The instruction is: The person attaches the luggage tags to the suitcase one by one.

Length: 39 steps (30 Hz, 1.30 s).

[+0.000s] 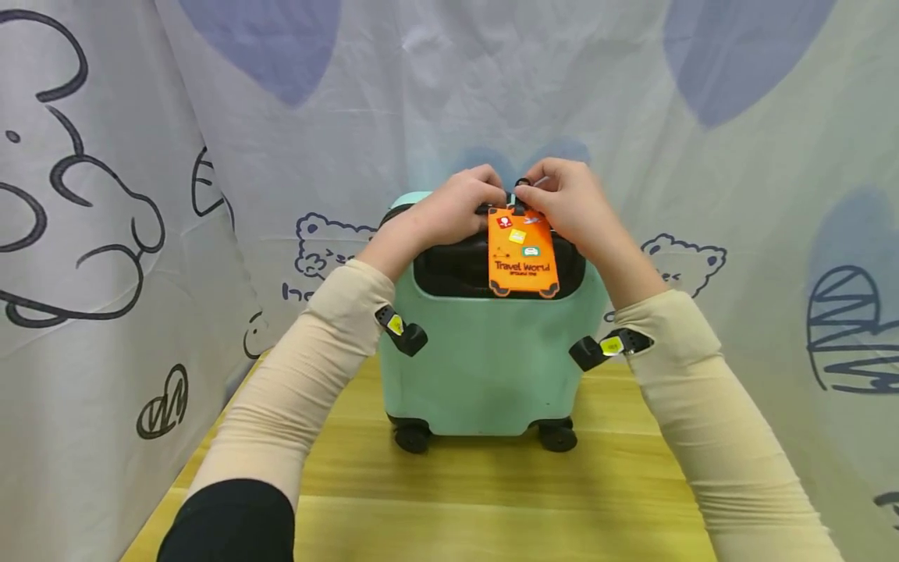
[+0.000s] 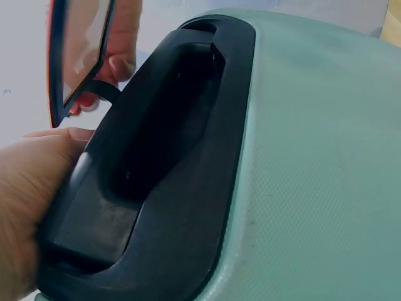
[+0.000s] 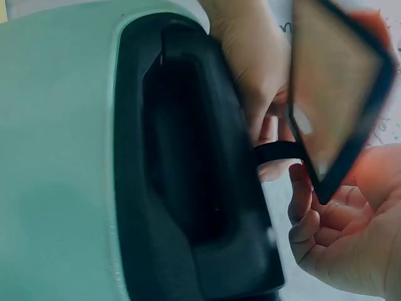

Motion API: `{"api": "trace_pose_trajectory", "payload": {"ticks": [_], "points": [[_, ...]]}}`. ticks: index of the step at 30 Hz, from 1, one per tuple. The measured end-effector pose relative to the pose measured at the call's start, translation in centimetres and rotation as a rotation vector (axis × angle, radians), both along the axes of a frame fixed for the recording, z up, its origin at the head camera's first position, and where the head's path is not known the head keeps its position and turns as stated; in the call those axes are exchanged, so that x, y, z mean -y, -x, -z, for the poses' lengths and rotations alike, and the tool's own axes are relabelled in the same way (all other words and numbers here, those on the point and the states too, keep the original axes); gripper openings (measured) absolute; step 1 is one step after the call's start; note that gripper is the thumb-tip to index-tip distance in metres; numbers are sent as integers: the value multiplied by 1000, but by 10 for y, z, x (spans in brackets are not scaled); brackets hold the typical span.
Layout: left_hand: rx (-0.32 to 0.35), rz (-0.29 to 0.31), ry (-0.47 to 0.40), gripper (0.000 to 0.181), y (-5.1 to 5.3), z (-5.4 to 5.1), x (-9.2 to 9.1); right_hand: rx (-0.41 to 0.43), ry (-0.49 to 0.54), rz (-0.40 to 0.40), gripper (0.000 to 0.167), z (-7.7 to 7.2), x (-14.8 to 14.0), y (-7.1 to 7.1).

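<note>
An orange luggage tag printed "Travel World" hangs in front of the black top handle of a mint-green suitcase. My right hand pinches the tag's black strap between thumb and forefinger, just above the handle. Beside it, my left hand lies against the handle with bent fingers near the strap. Its fingertips are partly hidden, so I cannot tell what they grip. In the right wrist view the strap runs from the handle to the tag's clear-windowed back.
The suitcase stands upright on black wheels on a yellow wood-grain surface. Pale cloth with cartoon drawings hangs close behind it and along the left side. Each wrist wears a strapped black camera.
</note>
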<state>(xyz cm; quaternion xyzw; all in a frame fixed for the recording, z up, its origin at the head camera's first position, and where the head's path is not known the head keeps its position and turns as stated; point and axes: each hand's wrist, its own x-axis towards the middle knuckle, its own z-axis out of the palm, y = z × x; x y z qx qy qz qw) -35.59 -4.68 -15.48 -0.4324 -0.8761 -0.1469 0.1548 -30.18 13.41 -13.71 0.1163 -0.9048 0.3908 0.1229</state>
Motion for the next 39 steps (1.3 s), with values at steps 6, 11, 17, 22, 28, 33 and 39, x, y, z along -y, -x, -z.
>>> {"api": "trace_pose_trajectory", "payload": {"ticks": [6, 11, 17, 22, 28, 33, 39], "points": [[-40, 1, 6, 14, -2, 3, -6, -40, 35, -11, 26, 14, -8, 11], [38, -7, -82, 19, -1, 1, -5, -149, 53, -16, 25, 25, -14, 15], [307, -92, -217, 29, -1, -8, -2, -188, 65, -20, 23, 27, -13, 9], [343, -204, -130, 32, -2, -15, -8, -201, 82, -40, 24, 27, -12, 4], [367, -240, -54, 35, 1, -21, -14, -204, 106, -54, 24, 28, -16, -1], [414, -260, -16, 35, 0, -26, -16, -189, 123, -52, 24, 29, -18, -2], [486, -266, -17, 38, -1, -28, -19, -186, 134, -47, 24, 30, -20, -1]]}}
